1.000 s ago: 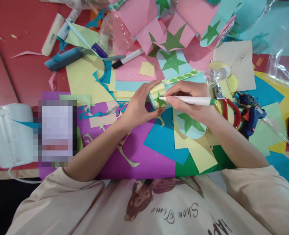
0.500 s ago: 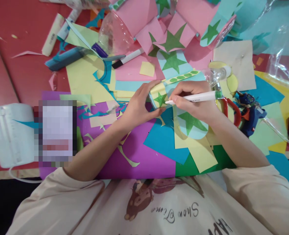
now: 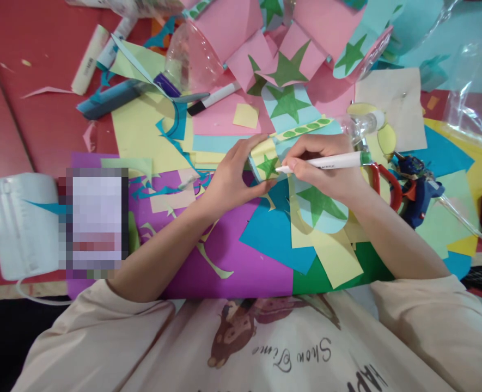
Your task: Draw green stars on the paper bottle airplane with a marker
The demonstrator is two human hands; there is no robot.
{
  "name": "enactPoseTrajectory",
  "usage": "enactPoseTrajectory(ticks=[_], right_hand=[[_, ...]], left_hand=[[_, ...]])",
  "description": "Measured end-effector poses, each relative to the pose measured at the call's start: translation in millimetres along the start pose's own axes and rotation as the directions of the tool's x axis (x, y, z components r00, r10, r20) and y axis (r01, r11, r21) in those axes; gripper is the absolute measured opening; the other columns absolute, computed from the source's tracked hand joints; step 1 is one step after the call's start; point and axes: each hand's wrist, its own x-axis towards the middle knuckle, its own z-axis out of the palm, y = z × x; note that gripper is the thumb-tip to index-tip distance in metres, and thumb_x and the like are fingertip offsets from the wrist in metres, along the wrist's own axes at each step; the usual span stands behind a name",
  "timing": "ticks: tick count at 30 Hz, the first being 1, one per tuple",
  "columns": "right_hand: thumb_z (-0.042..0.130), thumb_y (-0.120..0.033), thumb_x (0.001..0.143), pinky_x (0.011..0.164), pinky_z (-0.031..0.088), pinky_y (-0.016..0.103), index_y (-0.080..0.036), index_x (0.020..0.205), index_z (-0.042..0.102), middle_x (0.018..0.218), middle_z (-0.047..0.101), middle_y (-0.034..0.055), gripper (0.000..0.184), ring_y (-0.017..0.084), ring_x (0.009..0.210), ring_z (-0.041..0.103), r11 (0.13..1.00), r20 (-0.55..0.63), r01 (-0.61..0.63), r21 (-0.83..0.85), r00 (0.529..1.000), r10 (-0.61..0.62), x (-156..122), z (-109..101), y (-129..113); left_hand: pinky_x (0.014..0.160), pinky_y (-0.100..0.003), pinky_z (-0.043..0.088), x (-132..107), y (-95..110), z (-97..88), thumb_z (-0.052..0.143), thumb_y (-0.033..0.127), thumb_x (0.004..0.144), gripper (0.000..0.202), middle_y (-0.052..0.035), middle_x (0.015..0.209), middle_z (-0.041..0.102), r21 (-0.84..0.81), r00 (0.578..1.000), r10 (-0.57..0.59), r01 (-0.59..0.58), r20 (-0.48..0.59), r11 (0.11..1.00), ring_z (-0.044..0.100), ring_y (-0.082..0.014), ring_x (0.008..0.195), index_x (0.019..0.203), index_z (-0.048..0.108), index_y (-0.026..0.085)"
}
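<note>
My left hand (image 3: 236,174) is closed around the base end of a paper-covered plastic bottle (image 3: 306,129), which lies on its side. Its clear neck points right. A yellow panel with a green star (image 3: 267,166) faces up near the base, and a strip of green ovals runs along the top. Light-blue rounded flaps with green stars (image 3: 321,204) stick out on both sides. Between the fingers of my right hand (image 3: 326,158) is a white marker (image 3: 336,161) with a green end, its tip at the star's right edge.
Red-handled scissors (image 3: 388,185) and a blue glue gun (image 3: 422,198) lie to the right. Paper scraps cover the purple sheet (image 3: 224,245). Several markers (image 3: 89,60) are at the far left, and pink star-decorated paper pieces (image 3: 290,62) beyond. A white box-shaped object (image 3: 22,223) sits left.
Both hands and the bottle keep nearly the same place; the marker has tilted very slightly. At the lower right, less of the blue sheet shows, and a dark mesh-like thing is visible there.
</note>
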Motion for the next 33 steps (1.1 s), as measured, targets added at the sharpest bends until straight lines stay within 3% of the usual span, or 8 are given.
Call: enactPoseTrajectory(ticks=[8, 12, 15, 20, 24, 27, 30, 33], right_hand=[[0.058, -0.019, 0.080, 0.051, 0.037, 0.024, -0.018, 0.064, 0.059, 0.058, 0.057, -0.0032, 0.016, 0.008, 0.054, 0.048, 0.999, -0.021, -0.018, 0.038, 1.000, 0.019, -0.9, -3.4, 3.3], [0.062, -0.031, 0.088, 0.048, 0.042, 0.022, -0.020, 0.081, 0.068, 0.068, 0.065, -0.0034, 0.014, 0.007, 0.052, 0.055, 0.980, -0.158, 0.022, 0.199, 0.987, 0.010, -3.8, -1.6, 6.1], [0.057, -0.043, 0.092, 0.041, 0.043, 0.022, -0.025, 0.102, 0.071, 0.062, 0.067, -0.0049, 0.025, 0.008, 0.045, 0.055, 0.958, -0.281, 0.046, 0.283, 0.959, 0.037, -8.3, -1.0, 3.3], [0.061, -0.036, 0.092, 0.046, 0.049, 0.022, -0.027, 0.099, 0.073, 0.067, 0.069, -0.0026, 0.017, 0.008, 0.049, 0.059, 0.981, -0.400, 0.084, 0.175, 0.917, -0.007, -25.1, -0.1, 1.2], [0.060, -0.028, 0.091, 0.051, 0.055, 0.023, -0.029, 0.115, 0.063, 0.081, 0.070, -0.0007, 0.024, 0.011, 0.058, 0.065, 0.985, -0.431, 0.173, -0.011, 0.888, -0.161, -41.3, 7.7, 16.8], [0.062, -0.033, 0.089, 0.060, 0.060, 0.030, -0.032, 0.126, 0.051, 0.091, 0.065, 0.0005, 0.039, 0.016, 0.073, 0.067, 0.994, -0.414, 0.090, -0.057, 0.904, -0.105, -48.9, 14.8, 29.9], [0.065, -0.037, 0.087, 0.067, 0.060, 0.035, -0.034, 0.131, 0.042, 0.096, 0.059, 0.0016, 0.050, 0.017, 0.079, 0.065, 0.999, -0.411, 0.033, -0.023, 0.911, -0.040, -52.2, 20.0, 36.2], [0.065, -0.040, 0.086, 0.067, 0.059, 0.035, -0.036, 0.134, 0.036, 0.103, 0.056, 0.0031, 0.056, 0.017, 0.081, 0.063, 1.000, -0.398, -0.001, -0.007, 0.918, -0.002, -53.9, 23.1, 37.1]], left_hand=[[0.106, -0.045, 0.046, -1.6, -2.7, 1.6, 0.065, 0.055, 0.081, 0.070, -0.0114, 0.136, 0.056, -0.006, 1.000, 0.001, -0.002, -0.015, 1.000, 0.054, -0.0304, 0.126, 0.140, 0.040, 0.025], [0.104, -0.045, 0.048, -2.9, -2.5, 2.9, 0.066, 0.054, 0.082, 0.070, -0.0113, 0.136, 0.056, 0.013, 1.000, 0.007, -0.007, -0.021, 1.000, 0.056, -0.0303, 0.125, 0.140, 0.039, 0.027], [0.104, -0.046, 0.048, -3.4, -1.3, 2.8, 0.064, 0.057, 0.082, 0.070, -0.0114, 0.134, 0.057, 0.046, 0.999, 0.006, -0.004, -0.043, 0.999, 0.056, -0.0305, 0.124, 0.140, 0.038, 0.027], [0.109, -0.050, 0.042, -4.2, -3.3, -0.3, 0.065, 0.056, 0.084, 0.067, -0.0098, 0.136, 0.054, 0.063, 0.990, 0.026, -0.018, -0.135, 0.998, 0.051, -0.0308, 0.130, 0.140, 0.036, 0.032], [0.109, -0.050, 0.043, -6.5, -11.3, 5.1, 0.068, 0.059, 0.080, 0.086, -0.0113, 0.144, 0.043, 0.113, 0.954, 0.090, -0.060, -0.285, 0.992, 0.044, -0.0310, 0.136, 0.147, 0.021, 0.034], [0.108, -0.051, 0.044, -8.7, -13.8, 12.3, 0.065, 0.066, 0.079, 0.095, -0.0141, 0.149, 0.035, 0.116, 0.935, 0.093, -0.056, -0.343, 0.992, 0.040, -0.0324, 0.139, 0.150, 0.011, 0.032], [0.104, -0.051, 0.046, -9.3, -8.6, 13.7, 0.065, 0.066, 0.078, 0.091, -0.0162, 0.141, 0.042, 0.168, 0.946, 0.096, -0.046, -0.309, 0.985, 0.045, -0.0335, 0.132, 0.148, 0.019, 0.030], [0.097, -0.048, 0.051, -8.1, -0.1, 9.7, 0.064, 0.069, 0.076, 0.083, -0.0156, 0.128, 0.047, 0.264, 0.944, 0.187, -0.114, -0.271, 0.958, 0.052, -0.0313, 0.120, 0.141, 0.032, 0.029]])
